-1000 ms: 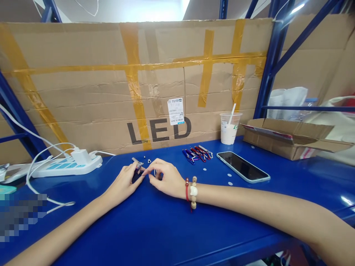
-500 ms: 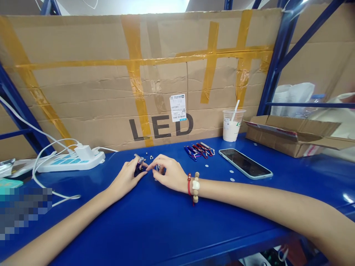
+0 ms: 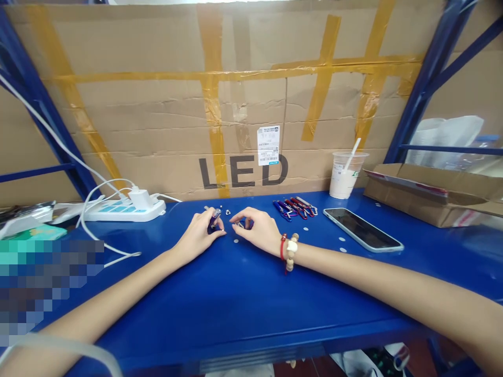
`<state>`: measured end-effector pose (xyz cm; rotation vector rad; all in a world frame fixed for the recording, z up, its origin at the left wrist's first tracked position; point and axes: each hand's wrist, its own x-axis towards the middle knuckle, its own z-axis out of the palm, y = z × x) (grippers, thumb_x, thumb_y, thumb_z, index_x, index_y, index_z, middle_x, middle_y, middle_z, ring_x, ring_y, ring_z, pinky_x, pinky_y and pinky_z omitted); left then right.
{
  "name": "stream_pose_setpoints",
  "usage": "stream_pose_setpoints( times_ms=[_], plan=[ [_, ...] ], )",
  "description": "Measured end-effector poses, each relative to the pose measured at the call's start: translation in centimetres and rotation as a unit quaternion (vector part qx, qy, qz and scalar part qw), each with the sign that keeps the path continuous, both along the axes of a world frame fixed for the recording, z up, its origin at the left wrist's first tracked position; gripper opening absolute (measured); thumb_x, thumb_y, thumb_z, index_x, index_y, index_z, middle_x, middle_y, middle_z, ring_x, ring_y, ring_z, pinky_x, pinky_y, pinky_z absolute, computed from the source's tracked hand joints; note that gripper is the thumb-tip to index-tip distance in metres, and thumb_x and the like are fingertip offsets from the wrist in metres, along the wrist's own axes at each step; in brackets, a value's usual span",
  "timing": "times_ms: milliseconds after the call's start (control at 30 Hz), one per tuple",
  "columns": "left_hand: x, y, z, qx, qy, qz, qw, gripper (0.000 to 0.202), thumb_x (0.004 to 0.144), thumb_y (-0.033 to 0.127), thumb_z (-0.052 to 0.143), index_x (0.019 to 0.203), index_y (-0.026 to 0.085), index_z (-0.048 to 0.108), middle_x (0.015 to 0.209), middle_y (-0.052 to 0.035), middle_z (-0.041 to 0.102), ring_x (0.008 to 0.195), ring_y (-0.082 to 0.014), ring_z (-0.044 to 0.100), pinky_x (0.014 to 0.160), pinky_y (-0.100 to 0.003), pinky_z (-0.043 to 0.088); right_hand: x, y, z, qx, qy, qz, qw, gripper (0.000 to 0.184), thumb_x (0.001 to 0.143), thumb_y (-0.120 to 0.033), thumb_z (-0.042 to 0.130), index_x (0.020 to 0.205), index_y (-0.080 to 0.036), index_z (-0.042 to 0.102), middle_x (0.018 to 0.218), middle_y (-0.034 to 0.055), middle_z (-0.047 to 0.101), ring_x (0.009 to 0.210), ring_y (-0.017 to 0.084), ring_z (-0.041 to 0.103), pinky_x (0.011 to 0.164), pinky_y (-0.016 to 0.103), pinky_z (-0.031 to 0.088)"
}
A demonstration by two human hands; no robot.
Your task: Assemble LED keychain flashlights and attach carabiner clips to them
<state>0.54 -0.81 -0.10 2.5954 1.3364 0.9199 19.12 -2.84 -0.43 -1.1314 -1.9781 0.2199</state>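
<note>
My left hand (image 3: 201, 234) rests on the blue shelf top (image 3: 236, 303) with its fingers closed round a small dark keychain flashlight (image 3: 215, 215). My right hand (image 3: 257, 228), with a bead bracelet and a red string on the wrist, lies a little to the right, fingers curled over a small metal piece I cannot make out. A tiny metal part (image 3: 227, 212) lies just behind the two hands, and a small round disc (image 3: 236, 241) lies on the shelf between them.
Several red and blue keychain flashlights (image 3: 295, 207) lie in a bunch right of my hands. Further right are a phone (image 3: 362, 229), a plastic cup with a straw (image 3: 345, 175) and an open cardboard box (image 3: 432, 191). A white power strip (image 3: 126, 209) with cables sits left; taped LED cardboard (image 3: 243, 104) stands behind.
The camera has tipped down and shifted, so everything sits further right and higher. My hands have drawn slightly apart, and a small disc now shows between them.
</note>
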Motion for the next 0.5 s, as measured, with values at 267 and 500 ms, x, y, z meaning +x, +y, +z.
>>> stream_pose_setpoints(
  times_ms=[267, 500],
  plan=[
    [0.3, -1.2, 0.3, 0.052, -0.04, -0.015, 0.998, 0.02, 0.078, 0.035, 0.057, 0.078, 0.02, 0.044, 0.081, 0.0, 0.061, 0.074, -0.0157, 0.053, 0.076, -0.03, 0.038, 0.1, 0.4, -0.4, -0.01, -0.005, 0.062, 0.998, 0.02, 0.08, -0.029, 0.054, 0.094, -0.024, 0.067, 0.094, 0.0006, 0.069, 0.073, 0.015, 0.061, 0.064, 0.026, 0.044],
    [0.3, -1.2, 0.2, 0.027, -0.132, -0.041, 0.99, 0.027, 0.078, 0.034, 0.059, 0.076, 0.02, 0.037, 0.077, -0.0006, 0.062, 0.073, -0.0152, 0.057, 0.075, -0.031, 0.041, -0.1, 0.5, -0.5, -0.024, 0.021, 0.137, 0.99, 0.024, 0.085, -0.031, 0.049, 0.101, -0.024, 0.066, 0.091, 0.0012, 0.07, 0.068, 0.015, 0.063, 0.058, 0.025, 0.047]
  ],
)
